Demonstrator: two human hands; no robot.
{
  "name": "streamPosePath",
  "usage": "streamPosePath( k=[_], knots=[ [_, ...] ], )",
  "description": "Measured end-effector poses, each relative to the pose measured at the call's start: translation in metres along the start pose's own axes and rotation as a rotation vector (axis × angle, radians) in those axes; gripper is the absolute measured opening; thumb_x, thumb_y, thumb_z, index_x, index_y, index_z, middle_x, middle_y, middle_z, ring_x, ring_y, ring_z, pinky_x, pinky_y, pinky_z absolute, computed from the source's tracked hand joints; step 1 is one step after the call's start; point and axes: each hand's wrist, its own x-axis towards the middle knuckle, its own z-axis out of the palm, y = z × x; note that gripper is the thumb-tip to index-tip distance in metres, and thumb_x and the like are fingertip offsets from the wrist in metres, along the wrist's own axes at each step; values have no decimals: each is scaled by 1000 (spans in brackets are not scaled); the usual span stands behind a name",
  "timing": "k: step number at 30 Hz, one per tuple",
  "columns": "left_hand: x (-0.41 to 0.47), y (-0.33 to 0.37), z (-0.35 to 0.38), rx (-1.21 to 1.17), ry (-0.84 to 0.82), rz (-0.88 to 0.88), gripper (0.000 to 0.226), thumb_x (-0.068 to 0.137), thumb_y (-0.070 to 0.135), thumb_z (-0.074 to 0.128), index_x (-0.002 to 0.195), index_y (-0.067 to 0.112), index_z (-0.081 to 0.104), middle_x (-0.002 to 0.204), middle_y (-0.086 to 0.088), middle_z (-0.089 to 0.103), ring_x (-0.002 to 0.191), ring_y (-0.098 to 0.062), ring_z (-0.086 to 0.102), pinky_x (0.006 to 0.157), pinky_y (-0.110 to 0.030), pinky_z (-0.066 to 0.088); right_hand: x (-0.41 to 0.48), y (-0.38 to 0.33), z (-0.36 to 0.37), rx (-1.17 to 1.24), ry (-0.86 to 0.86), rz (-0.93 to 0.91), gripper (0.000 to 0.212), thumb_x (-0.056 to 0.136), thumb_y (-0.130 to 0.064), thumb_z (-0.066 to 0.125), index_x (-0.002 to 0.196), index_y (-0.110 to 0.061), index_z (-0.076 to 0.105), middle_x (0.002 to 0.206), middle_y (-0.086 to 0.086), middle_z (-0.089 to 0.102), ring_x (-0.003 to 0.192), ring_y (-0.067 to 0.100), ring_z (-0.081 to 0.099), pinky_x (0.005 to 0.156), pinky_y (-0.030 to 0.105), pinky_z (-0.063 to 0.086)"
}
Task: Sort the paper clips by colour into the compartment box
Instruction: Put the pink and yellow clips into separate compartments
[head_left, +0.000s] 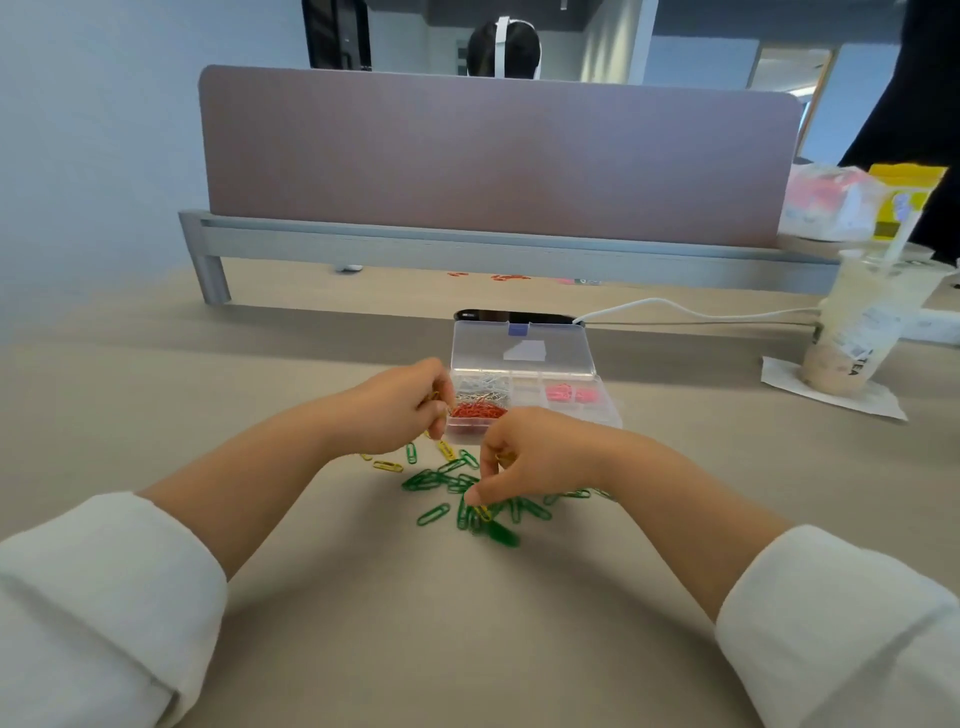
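A clear compartment box (605, 410) stands open on the beige desk, lid up. It holds silver clips (482, 387) at the back left, red clips (477, 411) at the front left and pink clips (570, 394) on the right. Loose green clips (434, 479) and a few yellow clips (388, 465) lie scattered in front of it. My left hand (400, 410) holds yellow clips in curled fingers just left of the box. My right hand (524, 454) pinches a yellow clip (484, 512) in the green pile, with another yellow clip tucked in its fingers.
A mauve desk divider (493, 150) on a grey rail closes the back. A plastic drink cup (862, 332) on a napkin stands at the right, with snack bags (831, 202) behind it. A white cable (675, 309) and a black phone (511, 316) lie behind the box.
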Motion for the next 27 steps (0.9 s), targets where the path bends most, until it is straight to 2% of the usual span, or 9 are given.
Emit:
streamPosePath(
  k=[3, 6, 9, 12, 16, 18, 21, 23, 27],
  knots=[
    [-11, -14, -5, -127, 31, -3, 25, 98, 11, 31, 105, 32, 45, 75, 5, 57, 60, -13, 44, 54, -22, 39, 10, -10, -4, -109, -84, 18, 24, 78, -41, 70, 84, -17, 65, 72, -9, 55, 68, 8, 51, 61, 21, 41],
    [-18, -24, -3, -276, 38, -33, 35, 94, 1, 32, 86, 23, 58, 64, 1, 44, 56, -13, 36, 52, -22, 33, 18, -15, -11, -211, -159, 35, 18, 80, -39, 68, 83, -21, 67, 75, -10, 58, 78, 14, 56, 76, 30, 48],
    [-20, -28, -3, -295, 66, -36, 33, 90, 1, 34, 70, 20, 52, 65, 0, 40, 60, -15, 34, 57, -26, 32, 25, -18, -12, -223, -182, 44, 19, 88, -34, 57, 85, -15, 61, 76, -3, 55, 69, 17, 48, 66, 30, 43],
    [-19, -29, -7, -219, 119, -43, 37, 98, 22, 36, 62, 18, 43, 64, 3, 40, 59, -14, 35, 57, -26, 32, 31, -20, -9, 47, -164, 83, 17, 95, -22, 40, 87, -11, 48, 69, 1, 45, 54, 14, 34, 49, 24, 30],
    [-17, -37, -10, -54, 142, -61, 43, 99, 33, 33, 59, 17, 39, 59, 4, 43, 54, -10, 38, 55, -23, 33, 38, -22, -8, 202, -55, 42, 12, 95, -14, 33, 90, -9, 44, 66, 1, 44, 54, 15, 30, 48, 24, 25],
    [-17, -41, -11, -14, 138, -65, 40, 99, 28, 32, 63, 20, 45, 58, 4, 44, 53, -9, 40, 55, -20, 35, 41, -24, -9, 175, 20, 5, 14, 95, -11, 34, 92, -7, 47, 63, -1, 49, 54, 15, 35, 50, 24, 30],
    [-19, -46, -13, -48, 135, -84, 30, 100, 20, 32, 84, 22, 57, 60, 4, 43, 55, -8, 44, 55, -16, 36, 50, -26, -8, 98, 84, -34, 21, 97, -12, 32, 101, -14, 52, 62, -6, 54, 59, 7, 46, 58, 19, 35],
    [-18, -52, -13, -76, 139, -87, 30, 100, 15, 30, 96, 23, 59, 62, 4, 44, 56, -8, 45, 56, -15, 37, 55, -27, -6, 83, 86, -35, 24, 98, -10, 30, 97, -16, 53, 65, -5, 56, 62, 4, 49, 60, 16, 36],
    [-15, -60, -12, -79, 113, -93, 38, 95, 1, 28, 96, 26, 57, 66, 7, 47, 57, -7, 42, 59, -16, 37, 59, -22, 1, 90, 138, 3, 22, 95, -4, 34, 90, -18, 51, 87, 0, 56, 82, 15, 52, 74, 24, 43]
  ],
)
